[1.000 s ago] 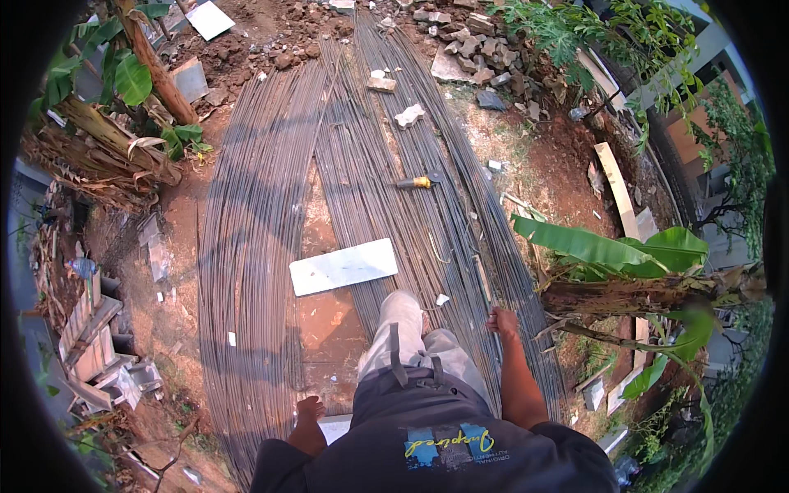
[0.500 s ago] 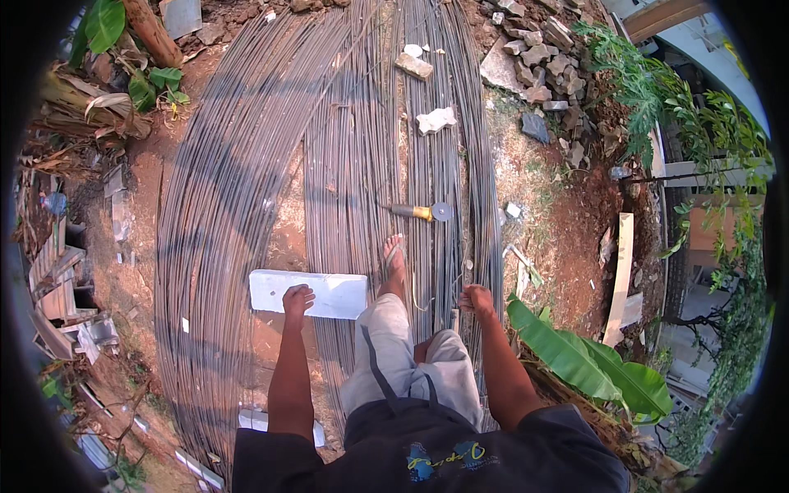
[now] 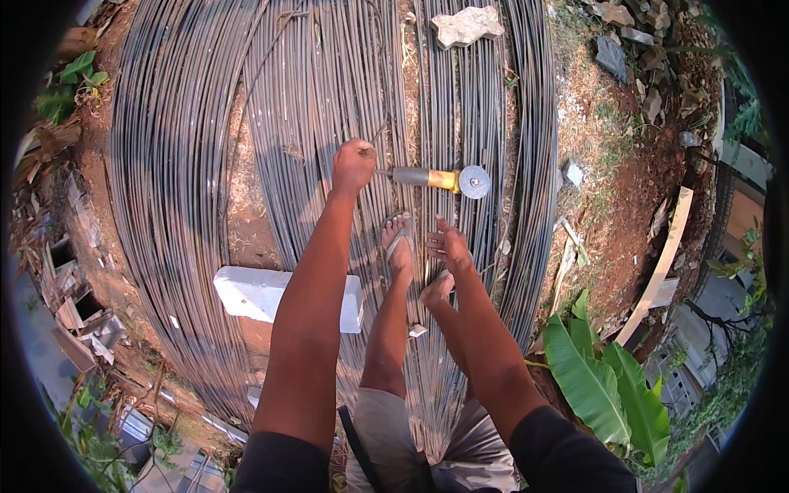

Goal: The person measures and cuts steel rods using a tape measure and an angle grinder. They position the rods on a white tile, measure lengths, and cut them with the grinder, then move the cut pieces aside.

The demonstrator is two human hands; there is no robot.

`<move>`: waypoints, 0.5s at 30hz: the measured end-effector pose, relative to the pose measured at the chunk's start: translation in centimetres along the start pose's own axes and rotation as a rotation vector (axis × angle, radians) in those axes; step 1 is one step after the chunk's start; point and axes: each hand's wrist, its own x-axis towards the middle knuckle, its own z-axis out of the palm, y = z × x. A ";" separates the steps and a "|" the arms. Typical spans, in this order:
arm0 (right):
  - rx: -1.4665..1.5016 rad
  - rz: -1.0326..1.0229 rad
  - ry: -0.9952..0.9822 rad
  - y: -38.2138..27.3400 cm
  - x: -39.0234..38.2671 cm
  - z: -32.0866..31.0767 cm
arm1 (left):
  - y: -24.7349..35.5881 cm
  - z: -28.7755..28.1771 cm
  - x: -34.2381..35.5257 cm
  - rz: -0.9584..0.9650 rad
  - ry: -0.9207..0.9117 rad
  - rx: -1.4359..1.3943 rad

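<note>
- Angle grinder [image 3: 431, 178]: cylindrical body, dull grey rear and glossy yellow front section; lies across the metal rods, ahead of the person's feet, between and beyond the two hands.
- Disc [image 3: 474, 182]: round, flat, speckled grey, fitted at the yellow end, broad face up.
- Orientation: long axis runs left to right, nearly square to the rods, tipped slightly toward the person at the right; disc end points right, grey end left.
- Cord [image 3: 383, 172]: thin, dark, leaving the grey end toward the left hand.
- Left hand [image 3: 355, 167]: fingers clenched, grasping the cord just beside the grey end.
- Right hand [image 3: 446, 245]: fingers released and spread, nearer the person than the grinder, apart from it.
- Metal rods [image 3: 164, 148]: slender, long, dark grey to rusty brown, bundled side by side.
- Block [image 3: 246, 292]: white, rectangular, straight-edged, partly behind the left forearm.
- Paver [image 3: 467, 27]: pale, rough, zigzag-edged, resting on rods beyond the grinder.
</note>
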 end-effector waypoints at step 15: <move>0.499 -0.032 0.082 -2.0 20.8 3.0 | -7.2 10.3 7.1 0.076 0.025 0.422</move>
